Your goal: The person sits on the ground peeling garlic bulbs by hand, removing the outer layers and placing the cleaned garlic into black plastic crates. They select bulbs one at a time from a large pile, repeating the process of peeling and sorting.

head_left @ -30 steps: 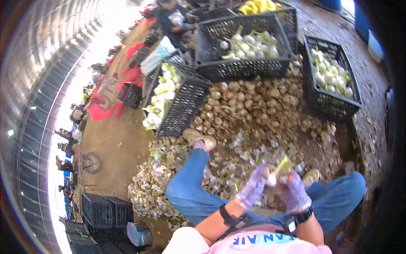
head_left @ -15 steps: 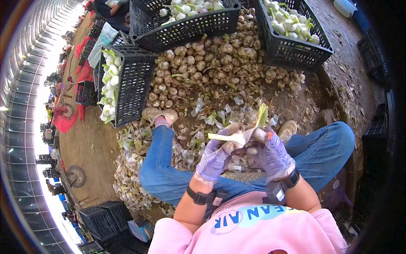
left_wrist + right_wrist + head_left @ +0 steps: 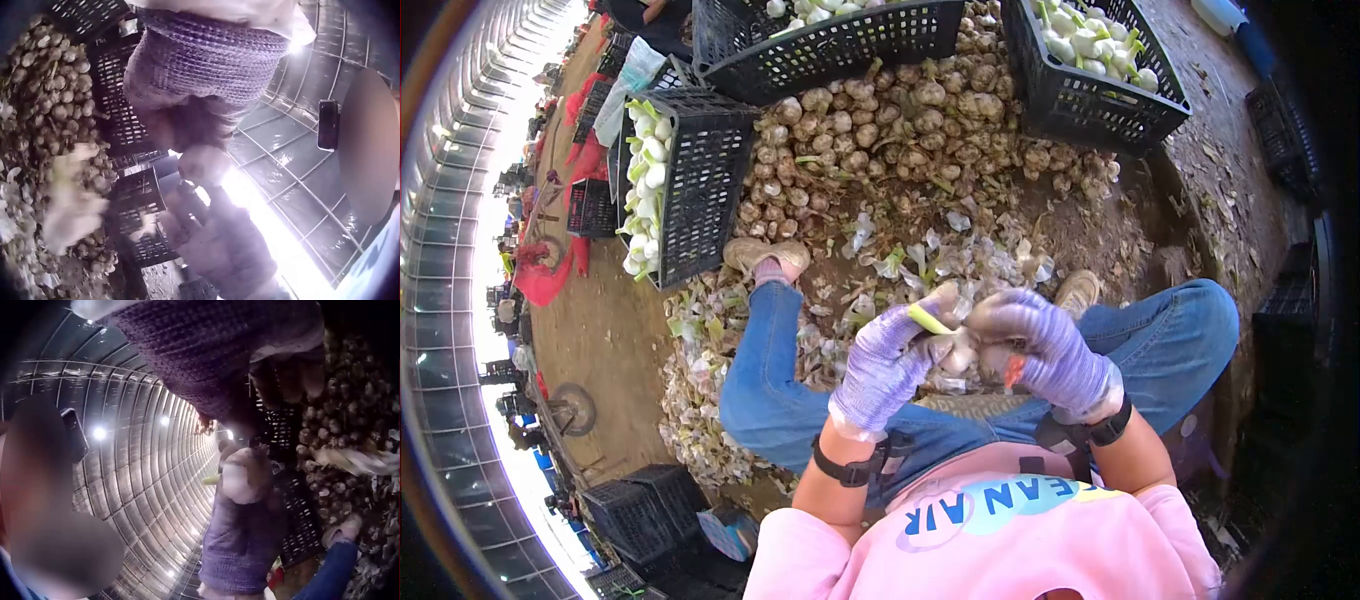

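My left hand (image 3: 880, 365), in a purple knit glove with bare fingertips, pinches a white garlic bulb (image 3: 960, 352) with a short green-yellow stem. Beside it, my gloved right hand (image 3: 1055, 350) has loosely bent fingers, apart from the bulb. A small orange-red patch (image 3: 1013, 371) shows by its thumb. In the right wrist view, a pale strip of peel (image 3: 356, 461) appears beyond the right fingers (image 3: 306, 381). A blurred pale strip (image 3: 74, 206) also shows in the left wrist view, over the heap.
A heap of unpeeled garlic (image 3: 880, 130) lies in front, with loose peelings (image 3: 710, 400) around my legs. Black crates of peeled garlic stand at left (image 3: 700, 190), at the far middle (image 3: 840, 50) and at right (image 3: 1100, 105). Stacked black crates (image 3: 645, 510) are at lower left.
The head view has tilted down and shifted. Half a second ago both hands were at the garlic, with leafy skin spread between them; now the right hand is away and the bulb stays in the left.
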`<state>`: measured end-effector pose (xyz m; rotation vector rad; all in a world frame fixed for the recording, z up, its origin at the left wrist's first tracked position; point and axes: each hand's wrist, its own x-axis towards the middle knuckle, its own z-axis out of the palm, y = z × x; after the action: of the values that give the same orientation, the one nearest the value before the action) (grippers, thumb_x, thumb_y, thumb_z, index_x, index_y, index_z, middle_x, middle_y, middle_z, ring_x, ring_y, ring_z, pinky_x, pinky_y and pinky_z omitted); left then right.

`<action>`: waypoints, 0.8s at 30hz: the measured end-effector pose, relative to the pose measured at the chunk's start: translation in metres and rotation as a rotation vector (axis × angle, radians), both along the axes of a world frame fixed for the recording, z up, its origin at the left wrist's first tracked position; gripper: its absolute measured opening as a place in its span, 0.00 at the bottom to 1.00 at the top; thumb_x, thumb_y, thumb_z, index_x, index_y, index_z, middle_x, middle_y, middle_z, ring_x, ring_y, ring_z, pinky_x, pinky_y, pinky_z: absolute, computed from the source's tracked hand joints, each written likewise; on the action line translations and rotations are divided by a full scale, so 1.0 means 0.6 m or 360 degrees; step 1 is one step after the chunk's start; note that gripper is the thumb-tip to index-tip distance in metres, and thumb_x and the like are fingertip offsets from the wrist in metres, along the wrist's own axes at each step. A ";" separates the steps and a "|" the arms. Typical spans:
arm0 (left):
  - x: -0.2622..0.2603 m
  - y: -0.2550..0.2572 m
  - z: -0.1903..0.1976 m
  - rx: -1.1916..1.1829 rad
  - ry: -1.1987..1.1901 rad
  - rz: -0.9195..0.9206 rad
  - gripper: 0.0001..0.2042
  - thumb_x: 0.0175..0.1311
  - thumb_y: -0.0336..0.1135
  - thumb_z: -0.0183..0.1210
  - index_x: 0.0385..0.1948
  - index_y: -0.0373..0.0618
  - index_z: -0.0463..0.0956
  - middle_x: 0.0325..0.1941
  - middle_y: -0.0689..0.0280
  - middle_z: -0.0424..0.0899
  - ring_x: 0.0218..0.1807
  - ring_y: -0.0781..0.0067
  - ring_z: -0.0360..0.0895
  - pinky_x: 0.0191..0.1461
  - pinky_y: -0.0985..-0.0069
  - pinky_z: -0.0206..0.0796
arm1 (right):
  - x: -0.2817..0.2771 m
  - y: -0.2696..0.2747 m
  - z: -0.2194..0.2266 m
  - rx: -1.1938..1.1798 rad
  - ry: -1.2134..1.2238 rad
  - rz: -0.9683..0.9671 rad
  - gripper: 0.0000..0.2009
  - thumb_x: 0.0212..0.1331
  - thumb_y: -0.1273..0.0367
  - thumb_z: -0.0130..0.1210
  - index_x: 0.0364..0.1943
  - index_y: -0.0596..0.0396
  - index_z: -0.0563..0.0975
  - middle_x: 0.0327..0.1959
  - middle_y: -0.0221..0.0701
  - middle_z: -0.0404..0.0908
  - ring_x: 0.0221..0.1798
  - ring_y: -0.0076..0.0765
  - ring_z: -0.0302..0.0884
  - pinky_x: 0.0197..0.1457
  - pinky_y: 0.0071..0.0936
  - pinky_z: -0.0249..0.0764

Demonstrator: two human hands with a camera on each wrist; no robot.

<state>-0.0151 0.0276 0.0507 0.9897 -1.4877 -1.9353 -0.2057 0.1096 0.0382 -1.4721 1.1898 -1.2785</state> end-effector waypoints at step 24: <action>-0.010 -0.026 -0.111 0.0961 0.0672 0.0610 0.13 0.63 0.30 0.48 0.49 0.37 0.70 0.43 0.58 0.78 0.44 0.67 0.78 0.46 0.73 0.73 | 0.043 -0.023 -0.045 0.0689 -0.0620 -0.0337 0.18 0.54 0.71 0.58 0.48 0.60 0.68 0.37 0.30 0.74 0.40 0.22 0.70 0.45 0.21 0.70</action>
<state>-0.0211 0.0123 -0.0157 0.9306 -0.4426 -2.1550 -0.1801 0.0958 0.0110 -0.7610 1.2762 -1.2725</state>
